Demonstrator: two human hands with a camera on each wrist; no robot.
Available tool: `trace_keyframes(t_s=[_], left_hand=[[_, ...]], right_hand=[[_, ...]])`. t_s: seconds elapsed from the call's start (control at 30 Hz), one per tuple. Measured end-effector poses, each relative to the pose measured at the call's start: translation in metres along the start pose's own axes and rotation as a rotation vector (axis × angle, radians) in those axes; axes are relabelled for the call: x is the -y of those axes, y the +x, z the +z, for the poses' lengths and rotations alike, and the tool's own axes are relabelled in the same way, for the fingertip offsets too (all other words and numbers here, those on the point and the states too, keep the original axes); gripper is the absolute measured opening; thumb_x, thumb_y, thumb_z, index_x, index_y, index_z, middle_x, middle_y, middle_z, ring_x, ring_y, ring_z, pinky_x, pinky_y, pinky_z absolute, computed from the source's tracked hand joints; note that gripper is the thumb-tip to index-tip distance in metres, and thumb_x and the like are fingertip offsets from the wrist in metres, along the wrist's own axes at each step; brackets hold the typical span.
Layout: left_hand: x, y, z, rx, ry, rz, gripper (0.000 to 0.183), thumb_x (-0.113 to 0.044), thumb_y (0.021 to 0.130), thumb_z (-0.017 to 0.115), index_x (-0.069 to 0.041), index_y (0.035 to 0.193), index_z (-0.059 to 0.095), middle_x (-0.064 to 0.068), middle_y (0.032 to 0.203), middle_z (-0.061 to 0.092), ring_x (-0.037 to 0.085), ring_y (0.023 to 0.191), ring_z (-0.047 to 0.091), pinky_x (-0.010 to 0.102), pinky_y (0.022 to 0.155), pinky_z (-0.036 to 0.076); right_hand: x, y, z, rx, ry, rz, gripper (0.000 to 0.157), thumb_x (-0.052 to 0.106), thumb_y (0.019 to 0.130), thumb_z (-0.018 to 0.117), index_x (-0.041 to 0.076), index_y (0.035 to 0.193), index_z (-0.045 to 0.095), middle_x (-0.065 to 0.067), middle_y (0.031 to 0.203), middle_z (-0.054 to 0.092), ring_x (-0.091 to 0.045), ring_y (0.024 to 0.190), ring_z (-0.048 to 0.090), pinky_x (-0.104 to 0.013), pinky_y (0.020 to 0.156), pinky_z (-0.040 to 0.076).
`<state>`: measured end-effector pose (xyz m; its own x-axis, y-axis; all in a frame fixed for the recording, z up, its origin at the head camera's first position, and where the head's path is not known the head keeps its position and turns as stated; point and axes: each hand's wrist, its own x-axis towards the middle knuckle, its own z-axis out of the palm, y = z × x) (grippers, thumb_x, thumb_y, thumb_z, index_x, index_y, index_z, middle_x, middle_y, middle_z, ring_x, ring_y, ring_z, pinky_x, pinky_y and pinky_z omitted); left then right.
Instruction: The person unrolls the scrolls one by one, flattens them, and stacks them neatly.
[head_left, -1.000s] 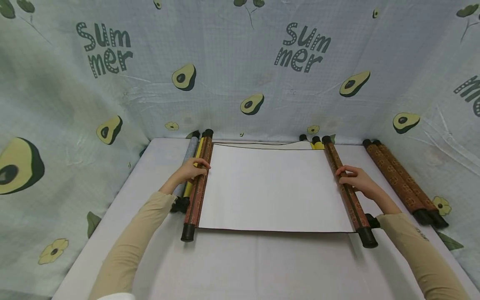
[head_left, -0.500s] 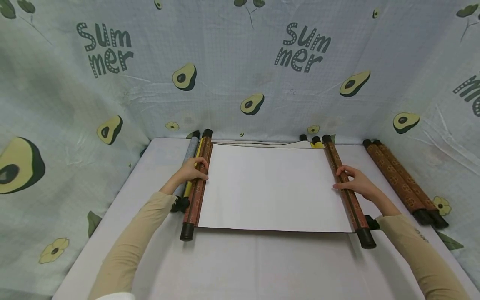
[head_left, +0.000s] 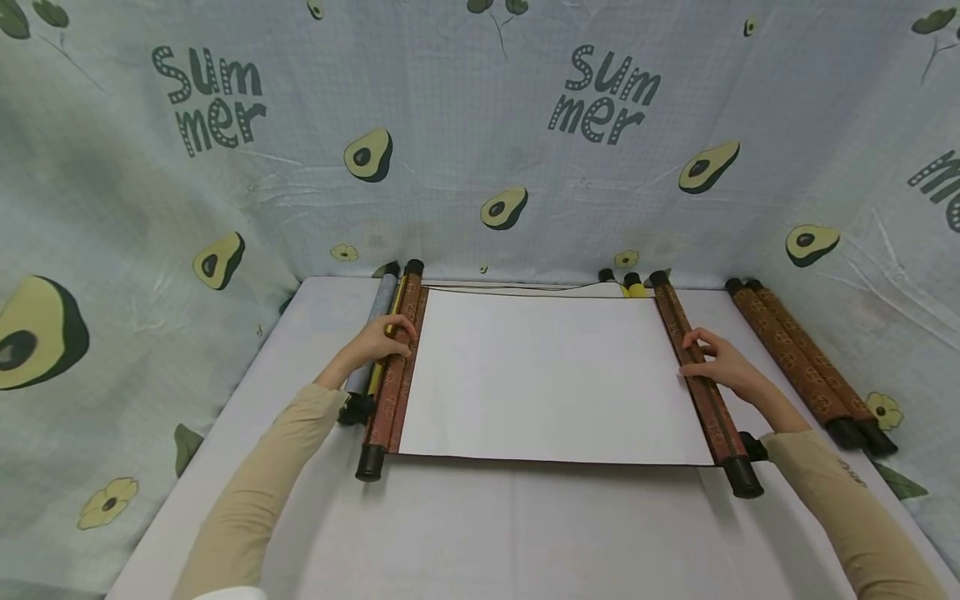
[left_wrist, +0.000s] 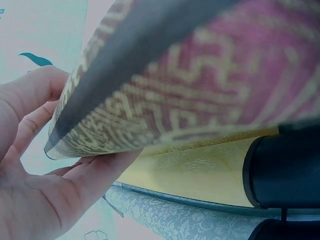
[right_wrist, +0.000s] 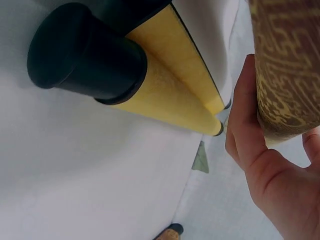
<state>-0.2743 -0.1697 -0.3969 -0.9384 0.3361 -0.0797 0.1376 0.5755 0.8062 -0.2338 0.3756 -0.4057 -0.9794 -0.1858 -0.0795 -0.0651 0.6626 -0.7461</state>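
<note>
A hanging scroll lies partly unrolled face up, its white sheet (head_left: 540, 379) spread between two red-brown patterned rolls with black end knobs. My left hand (head_left: 378, 340) grips the left roll (head_left: 388, 400), thumb and fingers on either side of it. On the right roll (head_left: 712, 417) my right hand (head_left: 716, 364) has its fingers and thumb curled round the barrel. In the left wrist view the patterned roll (left_wrist: 165, 100) with a dark band covers part of the fingers. The right wrist view has the right hand (right_wrist: 280, 175) under the brown-gold roll (right_wrist: 290, 65).
Beneath this scroll are yellow scrolls (right_wrist: 165, 97) with dark knobs. A grey floral scroll (left_wrist: 170, 212) lies at the left beside a yellow one. Two rolled brown scrolls (head_left: 802, 358) lie along the table's right side. A printed cloth (head_left: 465, 125) rises behind and beside the white table (head_left: 510, 533).
The rolls have moved slightly apart, the left one to the left and the right one to the right. More red-brown border shows beside the left roll. Both hands keep their hold.
</note>
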Motion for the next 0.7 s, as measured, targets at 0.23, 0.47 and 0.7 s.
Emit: trace_keyframes(t_s=[0.23, 0.47, 0.7], left_hand=[[-0.001, -0.001, -0.002, 0.019, -0.013, -0.036, 0.027, 0.000, 0.080, 0.056, 0.004, 0.107, 0.053, 0.023, 0.122, 0.043, 0.013, 0.060, 0.042, 0.027, 0.052, 0.036], [0.003, -0.004, -0.004, 0.019, -0.013, -0.014, 0.024, 0.000, 0.081, 0.055, 0.007, 0.104, 0.055, 0.024, 0.113, 0.047, 0.013, 0.060, 0.038, 0.026, 0.052, 0.034], [0.004, -0.003, -0.006, 0.036, -0.020, -0.027, 0.025, -0.002, 0.083, 0.055, 0.006, 0.106, 0.054, 0.023, 0.110, 0.048, 0.009, 0.050, 0.037, 0.026, 0.047, 0.034]], right_hand=[[-0.006, -0.003, -0.004, -0.007, 0.021, -0.002, 0.036, 0.015, 0.083, 0.059, 0.000, 0.107, 0.036, -0.021, 0.116, 0.036, -0.024, 0.088, 0.042, -0.030, 0.063, 0.043], [-0.009, -0.007, -0.009, -0.039, 0.071, -0.014, 0.020, 0.015, 0.089, 0.049, 0.003, 0.104, 0.046, 0.006, 0.097, 0.044, -0.006, 0.072, 0.045, -0.026, 0.059, 0.042], [-0.007, -0.010, -0.010, -0.049, 0.049, 0.009, 0.028, 0.015, 0.089, 0.045, -0.005, 0.108, 0.048, 0.014, 0.094, 0.046, -0.003, 0.071, 0.043, -0.024, 0.059, 0.040]])
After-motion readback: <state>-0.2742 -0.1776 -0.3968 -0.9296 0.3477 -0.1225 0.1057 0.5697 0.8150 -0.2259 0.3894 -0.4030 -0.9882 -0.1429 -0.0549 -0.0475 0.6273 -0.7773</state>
